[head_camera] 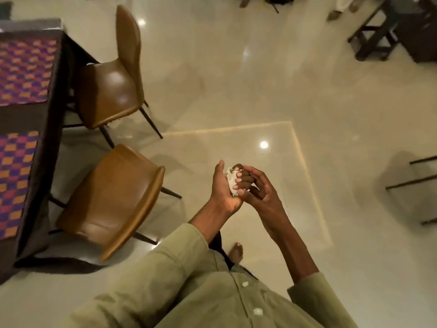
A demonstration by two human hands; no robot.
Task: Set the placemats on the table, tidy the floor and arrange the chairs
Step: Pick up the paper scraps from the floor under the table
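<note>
- I see a crumpled white paper wad (230,179) in the left hand (223,188), palm up, thumb raised, fingers cupped round it.
- Right hand (254,185) meets it from the right; its fingers curl over the wad's top, so both hands clamp on it.
- Both forearms reach forward from green sleeves (179,259), hands at mid-frame above the floor (236,91).
- 2 checkered placemats (22,69) lie on the dark table (50,129), far left.
- 2 tan chairs (111,91) sit at the table's edge; the nearer one is angled outward.
- Glossy tile is open ahead and right; dark stool (376,31) top right.
</note>
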